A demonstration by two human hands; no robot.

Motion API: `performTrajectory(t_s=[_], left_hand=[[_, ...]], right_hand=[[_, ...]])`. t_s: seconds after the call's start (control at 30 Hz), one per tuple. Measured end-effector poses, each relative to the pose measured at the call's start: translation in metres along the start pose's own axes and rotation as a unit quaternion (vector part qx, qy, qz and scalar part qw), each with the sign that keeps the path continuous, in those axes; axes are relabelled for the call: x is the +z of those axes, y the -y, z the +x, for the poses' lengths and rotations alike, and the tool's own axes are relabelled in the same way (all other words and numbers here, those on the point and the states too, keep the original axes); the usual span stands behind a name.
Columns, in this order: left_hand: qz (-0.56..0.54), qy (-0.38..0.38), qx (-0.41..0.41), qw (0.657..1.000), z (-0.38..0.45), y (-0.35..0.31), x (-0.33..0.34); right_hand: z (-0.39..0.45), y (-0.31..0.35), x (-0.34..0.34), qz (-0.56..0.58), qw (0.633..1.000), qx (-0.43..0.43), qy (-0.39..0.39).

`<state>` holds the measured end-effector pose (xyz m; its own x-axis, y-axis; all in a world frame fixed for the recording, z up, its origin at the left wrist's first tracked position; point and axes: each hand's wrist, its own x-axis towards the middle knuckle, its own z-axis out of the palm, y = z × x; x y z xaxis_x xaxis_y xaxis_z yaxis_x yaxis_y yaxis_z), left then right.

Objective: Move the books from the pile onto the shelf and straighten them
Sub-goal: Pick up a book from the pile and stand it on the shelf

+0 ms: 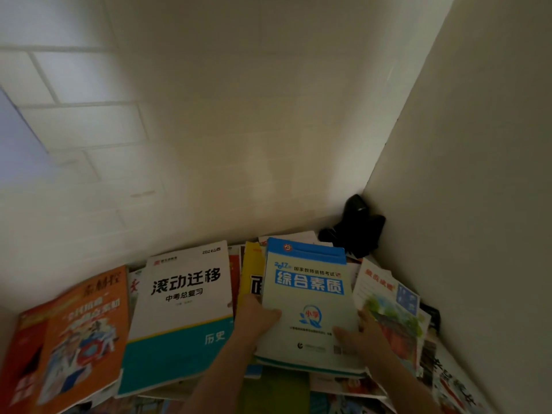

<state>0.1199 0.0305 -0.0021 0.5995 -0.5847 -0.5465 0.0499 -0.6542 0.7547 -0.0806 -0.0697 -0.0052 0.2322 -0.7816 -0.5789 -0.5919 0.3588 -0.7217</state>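
Head view: pale-green book between both hands.

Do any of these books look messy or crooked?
Yes. The orange book at the left tilts sideways, and the white-and-teal book overlaps others at a slant. Both hands hold the blue-topped book. A black thing sits in the corner.

Home corner — study books heaped, plain walls.

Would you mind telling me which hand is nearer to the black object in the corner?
The right hand. It grips the pale green book's right edge, below the black object. The left hand grips the book's left edge, farther away.
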Motion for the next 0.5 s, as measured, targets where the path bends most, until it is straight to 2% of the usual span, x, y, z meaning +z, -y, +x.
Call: performTrajectory(t_s=[0.07, 0.17, 0.27, 0.33, 0.43, 0.5], left_hand=[[-0.057, 0.022, -0.009, 0.998, 0.003, -0.003, 0.004], [-0.061, 0.043, 0.005, 0.997, -0.006, -0.007, 0.006], [-0.108, 0.050, 0.026, 0.993, -0.011, -0.003, -0.020], [-0.131, 0.025, 0.036, 0.990, -0.016, 0.005, -0.054], [-0.133, -0.040, 0.050, 0.989, -0.026, 0.026, -0.117], [-0.132, -0.065, 0.054, 0.988, -0.032, 0.046, -0.155]], right_hand=[[-0.009, 0.011, -0.005, 0.002, 1.000, 0.013, 0.010], [-0.013, 0.025, -0.013, -0.093, 0.994, -0.047, -0.009], [-0.023, 0.047, -0.004, -0.118, 0.988, -0.098, -0.018], [-0.033, 0.065, 0.016, -0.116, 0.986, -0.123, -0.006], [-0.051, 0.094, 0.066, -0.112, 0.973, -0.199, 0.045], [-0.061, 0.103, 0.105, -0.107, 0.967, -0.214, 0.083]])
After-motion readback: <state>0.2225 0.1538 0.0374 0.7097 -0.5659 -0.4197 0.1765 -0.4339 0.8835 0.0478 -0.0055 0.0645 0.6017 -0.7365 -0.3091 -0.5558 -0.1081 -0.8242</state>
